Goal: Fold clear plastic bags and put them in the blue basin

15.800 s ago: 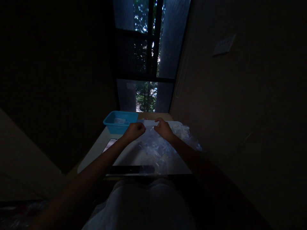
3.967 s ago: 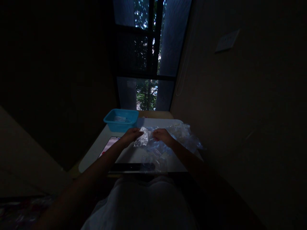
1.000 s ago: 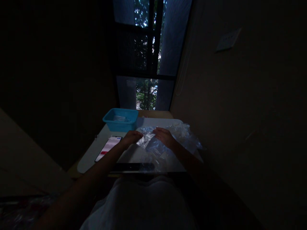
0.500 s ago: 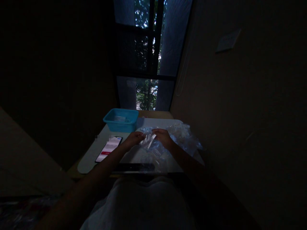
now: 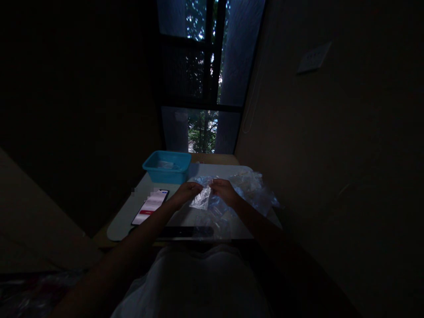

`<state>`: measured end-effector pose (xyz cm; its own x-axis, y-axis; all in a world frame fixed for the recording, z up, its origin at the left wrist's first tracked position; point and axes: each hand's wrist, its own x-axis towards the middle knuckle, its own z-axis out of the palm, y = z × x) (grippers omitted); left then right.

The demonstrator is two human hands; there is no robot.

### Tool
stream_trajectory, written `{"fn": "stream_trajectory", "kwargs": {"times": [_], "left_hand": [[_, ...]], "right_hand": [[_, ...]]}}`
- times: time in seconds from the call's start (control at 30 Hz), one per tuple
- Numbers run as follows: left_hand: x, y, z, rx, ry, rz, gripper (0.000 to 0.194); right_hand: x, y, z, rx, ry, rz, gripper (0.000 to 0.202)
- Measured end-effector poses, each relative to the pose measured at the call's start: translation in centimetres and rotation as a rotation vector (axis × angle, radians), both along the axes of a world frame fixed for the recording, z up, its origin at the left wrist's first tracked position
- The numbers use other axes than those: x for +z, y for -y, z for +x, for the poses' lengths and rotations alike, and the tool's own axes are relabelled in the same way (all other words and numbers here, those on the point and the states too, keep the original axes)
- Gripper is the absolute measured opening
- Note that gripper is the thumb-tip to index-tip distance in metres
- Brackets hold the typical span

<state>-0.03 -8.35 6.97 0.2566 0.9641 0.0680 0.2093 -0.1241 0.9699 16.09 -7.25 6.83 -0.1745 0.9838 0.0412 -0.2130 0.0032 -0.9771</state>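
A clear plastic bag (image 5: 200, 199) hangs between my two hands above the white tabletop (image 5: 180, 216), catching the window light. My left hand (image 5: 187, 192) pinches its upper left side, thumb and fingers together. On the other side, my right hand (image 5: 224, 190) has its fingers closed on the bag's upper right edge. Beyond and to the right of my right hand lies a loose heap of clear plastic bags (image 5: 248, 185). More thin clear plastic (image 5: 213, 223) lies below the hands, toward the front edge. Dim light hides the finer details of the bag.
A blue plastic basket (image 5: 168, 176) with clear packets inside stands at the back left. A phone (image 5: 150, 207) with a lit screen lies beside my left forearm. A long dark bar (image 5: 185, 231) runs along the front edge. A window (image 5: 202, 128) is behind the table.
The bag between my hands has spread flatter and hangs more squarely, showing a wider shiny face. My hands have come slightly closer together and otherwise stay in place.
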Motion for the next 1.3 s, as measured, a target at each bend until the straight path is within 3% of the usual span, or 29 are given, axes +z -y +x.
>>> {"fn": "stream_trajectory", "kwargs": {"times": [0.27,0.4,0.5,0.73,0.97,1.2,1.3], "left_hand": [[0.19,0.31,0.3,0.05,0.027,-0.004,0.031],[0.17,0.13,0.11,0.133,0.058,0.039,0.033],[0.01,-0.12,-0.01,0.176,0.072,0.037,0.032],[-0.55,-0.38,-0.01,0.115,0.071,-0.005,0.033],[0.26,0.25,0.33,0.126,0.103,-0.067,0.033],[0.28,0.3,0.45,0.049,0.216,-0.04,0.067],[0.33,0.28,0.43,0.01,0.206,-0.026,0.069]], "right_hand": [[0.05,0.12,-0.28,-0.151,-0.133,0.008,0.046],[0.04,0.51,-0.2,-0.164,-0.09,-0.03,0.051],[-0.25,0.47,-0.15,-0.127,0.021,0.032,0.048],[-0.38,-0.14,-0.81,-0.146,0.19,0.216,0.032],[-0.62,-0.07,-0.54,-0.118,0.221,0.283,0.011],[-0.12,0.12,-0.43,-0.096,0.283,0.316,0.012],[0.09,0.2,-0.43,-0.097,0.304,0.349,0.012]]}}
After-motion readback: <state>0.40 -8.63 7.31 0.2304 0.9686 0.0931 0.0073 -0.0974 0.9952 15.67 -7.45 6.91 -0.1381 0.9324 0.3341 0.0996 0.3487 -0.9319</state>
